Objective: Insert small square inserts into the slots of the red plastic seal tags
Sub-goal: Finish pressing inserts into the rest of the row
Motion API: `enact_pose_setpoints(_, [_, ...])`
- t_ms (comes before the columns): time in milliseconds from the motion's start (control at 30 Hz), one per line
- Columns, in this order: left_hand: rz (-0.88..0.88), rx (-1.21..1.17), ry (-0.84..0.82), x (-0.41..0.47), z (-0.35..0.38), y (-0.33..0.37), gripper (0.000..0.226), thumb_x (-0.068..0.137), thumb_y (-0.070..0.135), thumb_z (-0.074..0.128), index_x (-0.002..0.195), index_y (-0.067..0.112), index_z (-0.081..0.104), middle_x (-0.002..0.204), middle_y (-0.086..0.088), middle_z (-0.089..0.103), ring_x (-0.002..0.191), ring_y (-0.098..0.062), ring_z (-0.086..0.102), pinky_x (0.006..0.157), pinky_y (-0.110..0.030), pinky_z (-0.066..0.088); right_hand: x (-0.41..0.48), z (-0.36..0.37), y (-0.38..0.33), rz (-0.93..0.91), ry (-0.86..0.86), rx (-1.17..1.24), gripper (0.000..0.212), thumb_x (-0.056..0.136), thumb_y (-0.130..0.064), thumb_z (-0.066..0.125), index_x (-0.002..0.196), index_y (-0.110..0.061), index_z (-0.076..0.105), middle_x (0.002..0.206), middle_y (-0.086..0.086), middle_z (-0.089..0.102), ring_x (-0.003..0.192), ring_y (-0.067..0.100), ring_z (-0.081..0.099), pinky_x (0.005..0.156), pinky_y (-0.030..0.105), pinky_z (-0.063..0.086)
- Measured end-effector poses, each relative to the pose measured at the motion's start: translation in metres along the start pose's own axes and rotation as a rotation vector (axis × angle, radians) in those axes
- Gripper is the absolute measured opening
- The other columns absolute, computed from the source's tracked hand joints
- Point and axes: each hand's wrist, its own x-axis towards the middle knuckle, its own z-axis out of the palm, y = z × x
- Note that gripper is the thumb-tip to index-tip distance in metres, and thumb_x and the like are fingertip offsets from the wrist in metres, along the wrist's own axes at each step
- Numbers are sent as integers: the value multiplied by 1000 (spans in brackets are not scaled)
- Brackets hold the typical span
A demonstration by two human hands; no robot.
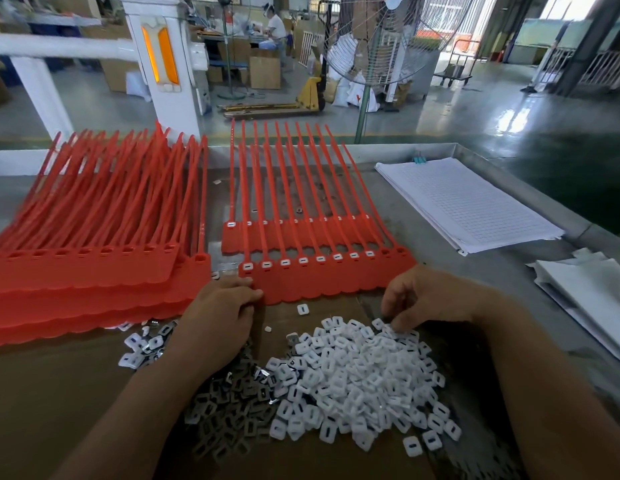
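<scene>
A strip of joined red seal tags [332, 277] lies in front of me, with white square inserts in most of its slots and two empty slots at its right end. A second filled strip [301, 233] lies behind it. My left hand [221, 313] rests on the near strip's lower left corner, fingers curled against it. My right hand [426, 299] reaches down with its fingertips in the top of a heap of white square inserts [364, 379]. Whether it pinches one is hidden by the fingers.
A thick stack of red tag strips with empty slots [93, 271] lies at the left. Grey metal clips [232, 414] are heaped beside the white inserts on brown cardboard [59, 393]. Gridded paper sheets [468, 202] and white papers [592, 292] lie at the right. A fan stands beyond the table.
</scene>
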Motion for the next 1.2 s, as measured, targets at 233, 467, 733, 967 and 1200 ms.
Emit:
enact_pose_setpoints(233, [-11,-7,-12,-2,0,1,33,89,9,50,119,17,60,133,4,48,127,-13,36,105,-23,23,-1,3,-2,18,6,-32,19,71,-13,77,68,-27,65,61,-13,65,58,-4,59,64,16,47])
enact_pose_setpoints(467, [-12,-11,-3,-1,-1,3,33,88,8,50,117,17,61,132,3,50,126,-14,37,105,-25,25,2,3,-4,6,-4,-88,25,73,-8,73,69,-30,62,57,-16,60,53,-6,53,58,13,42])
enact_pose_setpoints(733, [5,8,0,1,0,1,32,88,8,51,117,16,62,131,1,51,124,-15,39,104,-24,25,3,-1,3,-26,184,264,24,79,9,63,78,-14,59,70,2,63,56,-1,58,58,11,46])
enact_pose_setpoints(967, [14,18,-1,1,0,2,33,89,9,50,119,17,60,132,2,50,125,-13,37,102,-20,21,7,-2,7,-27,312,259,29,75,15,63,78,-14,62,73,4,60,66,8,53,61,9,44])
enact_pose_setpoints(1200, [8,25,-7,2,-1,3,33,89,10,49,120,17,60,133,3,49,126,-13,37,103,-20,22,24,-4,17,17,747,145,9,78,3,65,84,-3,69,75,3,61,66,7,51,57,0,35])
